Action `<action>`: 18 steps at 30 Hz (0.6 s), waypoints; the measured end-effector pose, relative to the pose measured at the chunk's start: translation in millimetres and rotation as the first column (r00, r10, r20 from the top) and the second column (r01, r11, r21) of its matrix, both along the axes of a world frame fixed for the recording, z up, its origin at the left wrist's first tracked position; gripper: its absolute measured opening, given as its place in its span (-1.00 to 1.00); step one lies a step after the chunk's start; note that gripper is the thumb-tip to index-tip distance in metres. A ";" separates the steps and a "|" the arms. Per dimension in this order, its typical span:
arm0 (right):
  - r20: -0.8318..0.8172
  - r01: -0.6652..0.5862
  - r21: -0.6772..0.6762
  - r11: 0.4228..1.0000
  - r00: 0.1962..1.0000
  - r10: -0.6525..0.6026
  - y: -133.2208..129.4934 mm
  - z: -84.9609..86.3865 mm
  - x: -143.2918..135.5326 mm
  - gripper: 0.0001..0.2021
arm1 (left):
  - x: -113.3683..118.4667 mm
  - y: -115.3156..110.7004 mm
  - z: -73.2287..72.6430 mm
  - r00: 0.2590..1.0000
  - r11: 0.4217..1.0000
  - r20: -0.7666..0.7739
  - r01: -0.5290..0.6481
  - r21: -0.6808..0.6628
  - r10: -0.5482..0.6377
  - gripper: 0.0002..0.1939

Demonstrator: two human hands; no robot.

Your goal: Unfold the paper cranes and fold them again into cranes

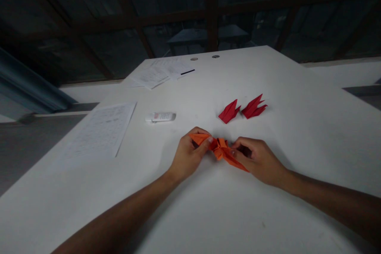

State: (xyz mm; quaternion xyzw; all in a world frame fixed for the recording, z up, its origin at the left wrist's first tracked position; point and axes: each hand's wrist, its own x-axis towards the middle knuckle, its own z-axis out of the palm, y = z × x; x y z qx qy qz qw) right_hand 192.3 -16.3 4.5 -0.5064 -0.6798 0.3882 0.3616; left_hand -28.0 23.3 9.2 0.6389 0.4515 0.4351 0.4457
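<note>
Between my two hands is an orange folded-paper piece point(220, 145), with two long pointed arms and a small knot of folds at its centre. My left hand point(190, 151) pinches its left arm between thumb and fingers. On the other side my right hand point(256, 159) grips the right arm near the centre, thumb on top. The right tip angles down toward me. Just beyond the hands lie two red folded-paper pieces with pointed tips, one on the left point(229, 112) and one on the right point(254, 107). Parts of my fingers are hidden behind the orange paper.
All this is on a white table point(193, 222). A white remote-like object point(160, 117) lies left of the red pieces. One printed sheet point(99, 131) is at the left edge, with more papers point(160, 72) farther back. Two round discs point(216, 56) sit near the far edge, before dark windows.
</note>
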 end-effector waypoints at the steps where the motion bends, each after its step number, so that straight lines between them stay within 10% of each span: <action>1: -0.002 -0.002 -0.001 1.000 1.000 0.002 0.0 0.4 -0.1 -0.88 | 0.0 0.3 0.0 1.000 1.000 0.004 -0.004 -0.006 0.004 -0.83; 18: -0.074 -0.003 0.000 1.000 0.997 0.003 0.3 -3.9 2.4 -0.82 | -0.2 7.8 -2.9 0.968 0.979 0.212 -0.094 -0.182 0.132 -0.72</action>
